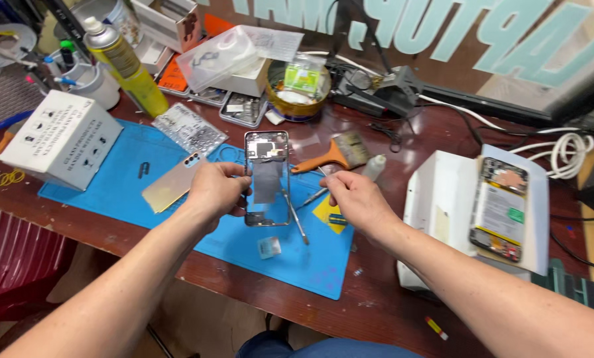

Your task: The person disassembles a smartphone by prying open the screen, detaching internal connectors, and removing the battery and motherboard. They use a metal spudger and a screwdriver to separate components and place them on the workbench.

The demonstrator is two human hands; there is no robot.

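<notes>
Silver metal shows all around the phone frame (267, 179), which both hands hold just above the blue mat (111, 172) near the middle of the worktop (390, 298). The left hand (216, 189) grips the left long edge of the frame, its fingers (234, 170) closed on that edge, and the right hand (353, 199) reaches in from the right with its fingers narrow and bent; I cannot tell if they touch the frame or the thin metal tool (297, 222) that lies beside its lower right corner. As a judgement, the work is far into taking the phone apart: the frame looks nearly empty, with only a grey sheet and a small board in it. The pale back cover (171, 184) lies apart on the mat, toward the left edge. The screen part with battery (499, 209) rests on a white box (443, 199) near the right edge of the worktop. What remains is not shown. The long axis of the frame runs from the near edge of the worktop to the far edge, nearly upright in the view, with the camera end pointing to the far edge. An orange brush (333, 156) lies just behind it.
</notes>
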